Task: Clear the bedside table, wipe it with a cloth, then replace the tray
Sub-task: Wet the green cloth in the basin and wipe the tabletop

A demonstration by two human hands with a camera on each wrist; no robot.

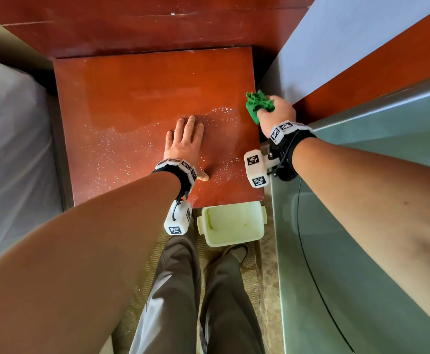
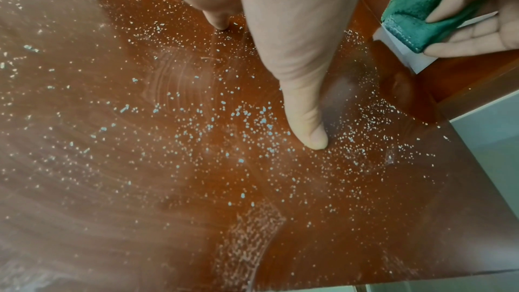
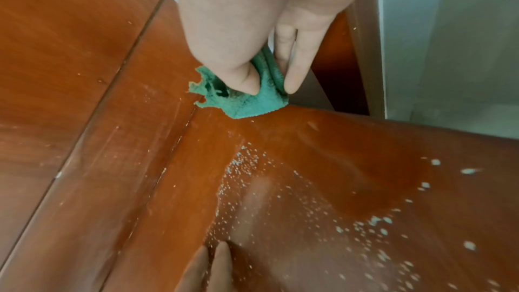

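The red-brown bedside table (image 1: 122,93) has nothing standing on it, and water droplets speckle its near half (image 2: 196,123). My left hand (image 1: 184,141) lies flat on the wet top with straight fingers, thumb (image 2: 306,123) spread to the side. My right hand (image 1: 276,112) grips a crumpled green cloth (image 1: 258,103) at the table's right edge, just above the surface. The cloth (image 3: 247,99) shows pinched between thumb and fingers, and the same cloth (image 2: 415,19) appears at top right in the left wrist view. A pale empty tray-like tub (image 1: 231,223) sits on the floor below the table's front edge.
A bed with white sheets (image 1: 7,149) lies to the left. A red-brown headboard wall (image 1: 157,24) runs behind the table. A grey-green metal surface (image 1: 362,226) stands close on the right. My legs and a shoe (image 1: 236,251) are on the carpet by the tub.
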